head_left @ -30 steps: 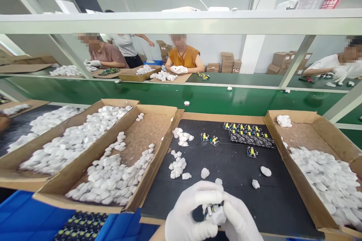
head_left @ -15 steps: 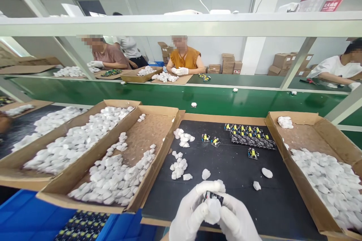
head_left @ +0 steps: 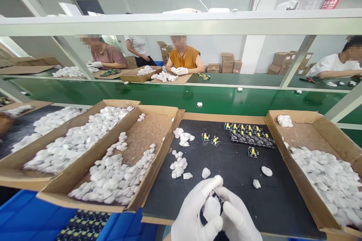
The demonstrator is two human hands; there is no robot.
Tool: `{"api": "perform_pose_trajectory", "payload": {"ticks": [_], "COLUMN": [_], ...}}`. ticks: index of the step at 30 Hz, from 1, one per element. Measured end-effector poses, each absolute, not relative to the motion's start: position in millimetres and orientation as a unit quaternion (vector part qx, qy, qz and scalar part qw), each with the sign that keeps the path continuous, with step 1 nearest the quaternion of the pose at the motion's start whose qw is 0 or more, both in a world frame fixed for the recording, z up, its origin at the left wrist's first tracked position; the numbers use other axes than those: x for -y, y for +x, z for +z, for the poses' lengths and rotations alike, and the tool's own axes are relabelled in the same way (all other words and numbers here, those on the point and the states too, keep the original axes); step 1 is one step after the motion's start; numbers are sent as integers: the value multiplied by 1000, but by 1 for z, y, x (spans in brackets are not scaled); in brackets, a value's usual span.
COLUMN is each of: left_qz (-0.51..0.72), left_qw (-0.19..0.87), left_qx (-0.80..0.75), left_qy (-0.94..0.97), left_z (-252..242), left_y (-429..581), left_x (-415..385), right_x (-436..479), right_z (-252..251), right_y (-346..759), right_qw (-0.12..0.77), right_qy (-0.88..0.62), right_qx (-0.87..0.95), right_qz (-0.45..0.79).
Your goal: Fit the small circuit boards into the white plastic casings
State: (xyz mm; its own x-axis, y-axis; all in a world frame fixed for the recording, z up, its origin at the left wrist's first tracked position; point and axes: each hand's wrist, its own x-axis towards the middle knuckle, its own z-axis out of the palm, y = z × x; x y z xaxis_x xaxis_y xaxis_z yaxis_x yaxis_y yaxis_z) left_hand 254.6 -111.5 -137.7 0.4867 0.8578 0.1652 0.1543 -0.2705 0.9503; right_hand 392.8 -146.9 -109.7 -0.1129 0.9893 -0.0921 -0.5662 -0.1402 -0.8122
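Observation:
Both hands wear white gloves at the front edge of the black mat (head_left: 271, 207). Between them is a small circuit board (head_left: 217, 197) with a white lump (head_left: 211, 208) against it. My left hand (head_left: 192, 211) curls round the left side of board and lump, its thumb below. My right hand (head_left: 238, 211) grips the right side, fingers bent at the board's edge. Just beyond lies a white lump (head_left: 206, 173); two more (head_left: 266, 171) rest to the right. Boards with yellow parts (head_left: 252, 152) lie farther back, several in rows (head_left: 249, 135). Small white piles (head_left: 178, 167) sit at the mat's left.
Cardboard trays of white lumps stand left (head_left: 132, 192) and right (head_left: 308, 211). A green conveyor (head_left: 158, 96) carrying small boards (head_left: 199, 104) runs behind. A shelf beam (head_left: 181, 26) crosses above. People work opposite. Blue bins (head_left: 31, 211) are at lower left.
My hands have turned the board and white lump, and my left thumb has shifted lower. Pieces on the conveyor have moved right. A standing person in the background has moved right.

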Motion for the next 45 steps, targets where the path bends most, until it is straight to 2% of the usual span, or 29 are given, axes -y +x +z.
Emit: {"api": "perform_pose_trajectory", "payload": {"ticks": [3, 6, 24, 29, 32, 39, 45], "left_qz": [390, 385, 371, 362, 365, 388, 367], "left_qw": [483, 461, 158, 100, 123, 302, 277], "left_qx": [-366, -333, -231, -218, -212, -231, -230], "left_qy": [694, 727, 885, 901, 898, 840, 858], "left_z": [-138, -138, -123, -121, -125, -140, -147], "left_y": [256, 252, 249, 252, 251, 247, 250], "left_x": [112, 107, 96, 96, 93, 87, 89], "right_x": [150, 148, 149, 146, 144, 145, 140], "right_z": [-121, -118, -88, -96, -103, -99, -114], "right_y": [395, 398, 399, 394, 392, 392, 387], "right_qw": [597, 578, 484, 500, 510, 554, 542], "right_qy": [-304, -330, -434, -409, -406, -282, -406], "right_qx": [322, 373, 429, 385, 352, 337, 344], "right_qz": [669, 646, 627, 660, 671, 707, 651]}}
